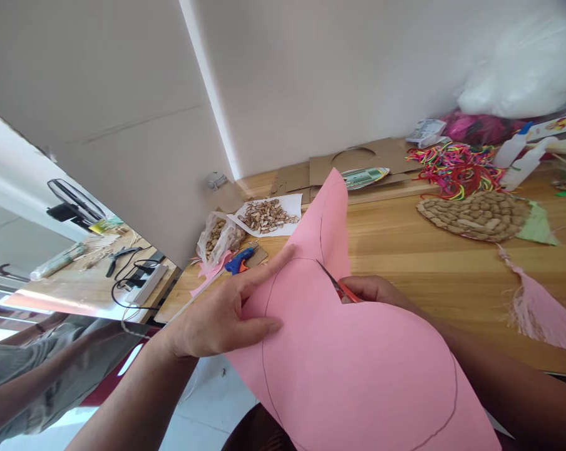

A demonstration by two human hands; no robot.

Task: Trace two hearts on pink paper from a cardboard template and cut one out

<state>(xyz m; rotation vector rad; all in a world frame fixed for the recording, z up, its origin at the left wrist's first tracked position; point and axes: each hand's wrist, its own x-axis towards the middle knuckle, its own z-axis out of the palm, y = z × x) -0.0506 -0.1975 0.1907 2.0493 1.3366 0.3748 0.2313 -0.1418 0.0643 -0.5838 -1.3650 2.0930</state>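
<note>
A large pink paper sheet (330, 351) with a curved pencil outline is held up over the table's front edge. My left hand (231, 313) pinches its left side, index finger and thumb lying on the front face, the other fingers hidden behind. Red-handled scissors (346, 291) are in my right hand (374, 289), which is partly hidden behind the paper. Their dark blade lies at the pencil line near the middle of the sheet, where a cut edge shows. The upper part of the paper rises in a folded point.
On the wooden table (381, 257) lie shelled pieces on white paper (268, 216), a bag of peanuts (217, 238), a blue glue gun (240, 260), cardboard (367, 156), colourful cords (461, 166), glue bottles (522, 163), a peanut-covered shape (475, 216) and a pink tassel (541, 307).
</note>
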